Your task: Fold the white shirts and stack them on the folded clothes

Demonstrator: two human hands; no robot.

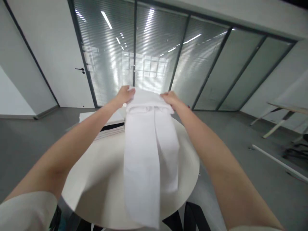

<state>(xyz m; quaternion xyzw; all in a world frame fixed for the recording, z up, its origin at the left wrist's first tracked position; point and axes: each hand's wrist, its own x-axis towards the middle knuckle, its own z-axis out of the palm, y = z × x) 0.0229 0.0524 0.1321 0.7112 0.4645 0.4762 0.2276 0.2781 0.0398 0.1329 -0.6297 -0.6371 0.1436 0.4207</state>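
Observation:
A white garment point(146, 144), folded into a long narrow shape, lies across a round white table point(96, 183) and hangs over its near edge. My left hand point(125, 94) grips the far left corner of the garment, fingers closed on the cloth. My right hand point(169, 98) holds the far right corner, its fingers curled over the fold. Both arms are stretched out over the table.
A stack of folded white and dark cloth point(108, 125) sits on the table's far left. Behind are glass walls with blinds and a white door point(60, 57). Table frames and white poles point(276, 160) lie on the grey floor at right. Dark items point(187, 221) are below the table.

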